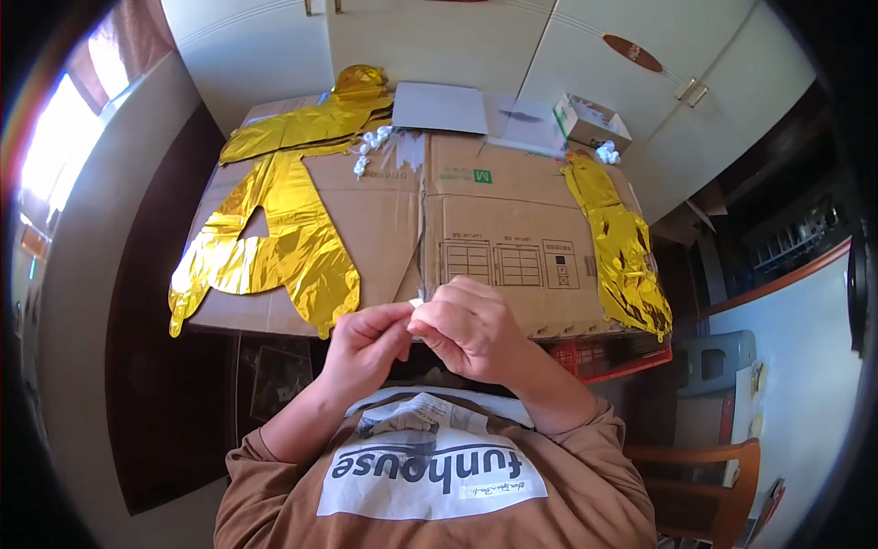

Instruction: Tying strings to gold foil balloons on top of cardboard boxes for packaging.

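Note:
My left hand (pixel 370 340) and my right hand (pixel 471 329) meet just over the near edge of the cardboard, close to my chest. Both have their fingers pinched together around a small white piece (pixel 417 302); most of it is hidden by the fingers, and its kind is unclear. To the left lies a flat gold foil balloon (pixel 274 242) shaped like a letter A. Behind it more gold foil (pixel 311 126) is spread out. Another flat, wrinkled gold foil balloon (pixel 626 252) lies along the right side of the cardboard.
A large brown cardboard surface (pixel 503 201) carries everything. Small white crumpled bits (pixel 370 142) sit at the back, beside a flat white panel (pixel 439 108). A small open box (pixel 593 123) stands back right. Below are a red crate (pixel 613 357) and a wooden chair (pixel 704 453). Cabinets (pixel 430 46) close off the far side.

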Demonstrator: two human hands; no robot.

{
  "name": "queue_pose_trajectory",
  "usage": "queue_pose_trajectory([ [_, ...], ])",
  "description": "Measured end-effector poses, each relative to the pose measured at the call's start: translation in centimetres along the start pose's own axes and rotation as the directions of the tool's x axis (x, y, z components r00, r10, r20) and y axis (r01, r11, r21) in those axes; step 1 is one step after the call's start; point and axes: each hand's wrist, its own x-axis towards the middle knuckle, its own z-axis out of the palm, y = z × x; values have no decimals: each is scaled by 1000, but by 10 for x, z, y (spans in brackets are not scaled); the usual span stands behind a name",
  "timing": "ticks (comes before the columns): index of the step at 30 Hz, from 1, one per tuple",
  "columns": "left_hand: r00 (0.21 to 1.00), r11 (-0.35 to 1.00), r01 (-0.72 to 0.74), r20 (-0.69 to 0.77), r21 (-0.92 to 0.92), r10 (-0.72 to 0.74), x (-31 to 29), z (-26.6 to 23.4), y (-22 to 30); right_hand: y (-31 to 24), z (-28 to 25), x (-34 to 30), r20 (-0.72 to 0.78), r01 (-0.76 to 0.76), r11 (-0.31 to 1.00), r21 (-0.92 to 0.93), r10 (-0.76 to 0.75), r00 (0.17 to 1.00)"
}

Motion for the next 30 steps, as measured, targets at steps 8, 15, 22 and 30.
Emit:
queue_pose_trajectory([
  [8,993,970,106,80,-218,-91,1,-3,8,22,-34,0,85,-304,927,218,293,953],
  [15,960,915,201,255,-350,-113,3,-14,-2,13,-18,-13,312,-496,587,640,392,866],
  [22,993,869,112,82,-481,-83,6,-7,-11,10,26,-32,271,-570,302,765,651,709],
  [30,976,979,-205,-71,13,205,-7,0,-4,3,24,-21,-116,-182,972,-149,166,979],
])
